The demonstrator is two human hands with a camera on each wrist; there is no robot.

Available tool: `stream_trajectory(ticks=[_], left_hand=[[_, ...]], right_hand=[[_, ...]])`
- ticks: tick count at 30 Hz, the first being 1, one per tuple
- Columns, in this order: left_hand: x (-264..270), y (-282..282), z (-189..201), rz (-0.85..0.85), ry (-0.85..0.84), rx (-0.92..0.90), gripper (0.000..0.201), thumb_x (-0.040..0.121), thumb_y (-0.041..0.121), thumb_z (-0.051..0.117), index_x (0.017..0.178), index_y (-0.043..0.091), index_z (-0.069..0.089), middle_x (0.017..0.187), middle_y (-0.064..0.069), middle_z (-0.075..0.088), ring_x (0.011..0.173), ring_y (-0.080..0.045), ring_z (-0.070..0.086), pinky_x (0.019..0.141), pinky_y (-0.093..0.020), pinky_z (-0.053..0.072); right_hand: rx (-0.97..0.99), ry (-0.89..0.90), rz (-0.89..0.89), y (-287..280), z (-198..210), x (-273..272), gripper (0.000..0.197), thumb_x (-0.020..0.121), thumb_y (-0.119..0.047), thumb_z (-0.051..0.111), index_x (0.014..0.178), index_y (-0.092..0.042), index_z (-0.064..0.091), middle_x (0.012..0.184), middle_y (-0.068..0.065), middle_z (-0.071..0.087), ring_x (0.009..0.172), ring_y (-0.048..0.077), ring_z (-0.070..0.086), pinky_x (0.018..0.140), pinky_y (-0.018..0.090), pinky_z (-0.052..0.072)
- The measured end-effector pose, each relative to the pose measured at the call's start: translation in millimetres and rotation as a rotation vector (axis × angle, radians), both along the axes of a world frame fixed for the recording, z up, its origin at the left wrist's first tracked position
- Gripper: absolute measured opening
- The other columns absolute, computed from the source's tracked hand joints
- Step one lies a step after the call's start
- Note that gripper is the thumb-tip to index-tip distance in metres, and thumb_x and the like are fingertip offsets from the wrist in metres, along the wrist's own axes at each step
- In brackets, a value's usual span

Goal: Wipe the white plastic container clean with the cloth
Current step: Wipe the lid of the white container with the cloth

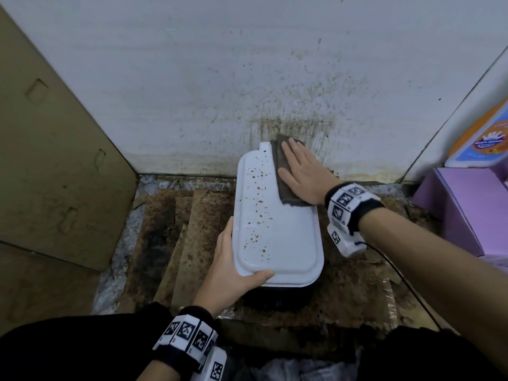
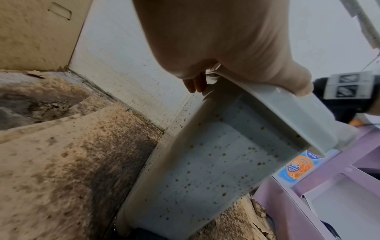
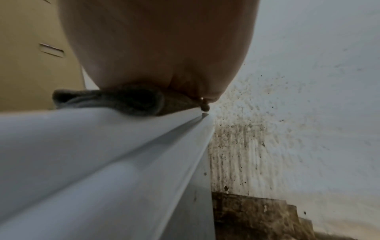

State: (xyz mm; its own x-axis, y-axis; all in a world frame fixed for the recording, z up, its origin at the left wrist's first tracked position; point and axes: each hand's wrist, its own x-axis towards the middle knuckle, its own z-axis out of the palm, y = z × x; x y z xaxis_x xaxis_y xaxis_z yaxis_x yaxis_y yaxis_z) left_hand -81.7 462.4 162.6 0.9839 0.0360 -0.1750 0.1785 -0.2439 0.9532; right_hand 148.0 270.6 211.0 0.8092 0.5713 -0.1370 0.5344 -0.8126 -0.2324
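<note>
A white plastic container (image 1: pixel 286 243) lies bottom-up on the stained floor, its upper face dotted with brown spots along the left half. A dark grey cloth (image 1: pixel 283 171) lies on its far right part, and my right hand (image 1: pixel 299 169) presses flat on the cloth with straight fingers. My left hand (image 1: pixel 233 268) grips the near left corner, thumb on top of the rim. In the left wrist view the container (image 2: pixel 205 162) shows a speckled side under my left hand (image 2: pixel 205 78). In the right wrist view the cloth (image 3: pixel 123 100) is squeezed between my palm and the container (image 3: pixel 92 154).
A spattered white wall (image 1: pixel 247 78) stands right behind the container. A cardboard panel (image 1: pixel 41 160) leans at the left. Purple boxes (image 1: pixel 461 210) and an orange-and-blue package (image 1: pixel 483 138) stand at the right. Stained cardboard sheets (image 1: pixel 176 237) cover the floor.
</note>
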Motion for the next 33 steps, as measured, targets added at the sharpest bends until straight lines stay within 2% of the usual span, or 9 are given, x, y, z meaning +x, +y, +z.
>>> stream_trajectory(ticks=[2, 4, 6, 9, 12, 16, 22, 25, 33], left_hand=[[0, 0, 1, -0.006, 0.0, -0.008, 0.125, 0.065, 0.06, 0.091, 0.157, 0.056, 0.006, 0.163, 0.026, 0.018, 0.15, 0.001, 0.028, 0.12, -0.05, 0.037], [1, 0, 1, -0.007, -0.002, -0.009, 0.124, 0.065, 0.059, 0.092, 0.156, 0.058, 0.007, 0.163, 0.023, 0.021, 0.15, -0.001, 0.03, 0.12, -0.051, 0.038], [1, 0, 1, -0.007, -0.005, -0.006, 0.123, 0.066, 0.058, 0.092, 0.155, 0.058, 0.008, 0.163, 0.022, 0.023, 0.149, -0.001, 0.032, 0.119, -0.05, 0.038], [1, 0, 0, -0.006, -0.007, -0.004, 0.124, 0.065, 0.056, 0.093, 0.156, 0.057, 0.008, 0.163, 0.021, 0.025, 0.149, -0.002, 0.032, 0.12, -0.05, 0.038], [1, 1, -2, -0.004, -0.008, -0.01, 0.124, 0.065, 0.055, 0.094, 0.156, 0.057, 0.009, 0.164, 0.019, 0.026, 0.15, -0.004, 0.033, 0.12, -0.05, 0.037], [1, 0, -2, -0.004, -0.015, -0.012, 0.125, 0.064, 0.056, 0.094, 0.156, 0.056, 0.01, 0.164, 0.018, 0.025, 0.15, -0.004, 0.032, 0.12, -0.05, 0.037], [1, -2, -3, 0.003, -0.043, 0.012, 0.129, 0.062, 0.061, 0.093, 0.159, 0.047, 0.01, 0.163, 0.023, 0.023, 0.15, 0.0, 0.029, 0.121, -0.049, 0.037], [1, -4, -3, 0.002, -0.036, 0.006, 0.128, 0.062, 0.059, 0.093, 0.158, 0.049, 0.009, 0.162, 0.022, 0.025, 0.149, 0.0, 0.03, 0.12, -0.049, 0.038], [1, -3, -3, 0.004, -0.038, 0.012, 0.129, 0.062, 0.065, 0.091, 0.159, 0.049, 0.008, 0.163, 0.023, 0.022, 0.151, 0.001, 0.027, 0.122, -0.048, 0.036]], right_hand=[[0.013, 0.01, -0.011, 6, 3, 12, 0.076, 0.101, -0.054, 0.006, 0.161, -0.008, -0.002, 0.17, 0.015, -0.002, 0.157, 0.027, 0.001, 0.127, 0.046, 0.009], [0.018, 0.003, -0.029, 8, 6, 15, 0.069, 0.106, -0.048, 0.015, 0.162, -0.01, 0.001, 0.17, 0.013, -0.001, 0.157, 0.026, 0.004, 0.127, 0.044, 0.009], [0.017, -0.007, -0.034, 9, 9, 11, 0.065, 0.109, -0.043, 0.02, 0.162, -0.011, 0.001, 0.17, 0.008, -0.008, 0.157, 0.021, -0.002, 0.127, 0.04, 0.004], [0.005, -0.006, -0.031, 6, 12, 5, 0.064, 0.109, -0.043, 0.018, 0.162, -0.013, -0.002, 0.17, 0.002, -0.013, 0.157, 0.015, -0.01, 0.125, 0.036, -0.003], [-0.002, -0.003, -0.019, 4, 12, -11, 0.064, 0.109, -0.043, 0.017, 0.162, -0.013, -0.005, 0.169, 0.001, -0.015, 0.156, 0.015, -0.013, 0.126, 0.037, -0.004], [0.015, 0.022, 0.002, -8, 8, -53, 0.065, 0.109, -0.045, 0.015, 0.161, -0.014, -0.007, 0.169, 0.0, -0.018, 0.155, 0.014, -0.017, 0.127, 0.041, -0.002], [0.092, -0.016, -0.049, -15, 5, -152, 0.067, 0.106, -0.047, 0.013, 0.162, -0.013, -0.003, 0.169, 0.0, -0.016, 0.155, 0.013, -0.02, 0.127, 0.038, -0.007], [0.064, -0.042, -0.056, -19, 0, -186, 0.065, 0.108, -0.044, 0.013, 0.162, -0.014, -0.006, 0.168, 0.0, -0.019, 0.154, 0.013, -0.022, 0.127, 0.039, -0.008], [0.103, -0.002, -0.022, -21, -2, -156, 0.069, 0.106, -0.05, 0.013, 0.162, -0.015, -0.006, 0.168, -0.003, -0.02, 0.152, 0.009, -0.025, 0.126, 0.036, -0.009]])
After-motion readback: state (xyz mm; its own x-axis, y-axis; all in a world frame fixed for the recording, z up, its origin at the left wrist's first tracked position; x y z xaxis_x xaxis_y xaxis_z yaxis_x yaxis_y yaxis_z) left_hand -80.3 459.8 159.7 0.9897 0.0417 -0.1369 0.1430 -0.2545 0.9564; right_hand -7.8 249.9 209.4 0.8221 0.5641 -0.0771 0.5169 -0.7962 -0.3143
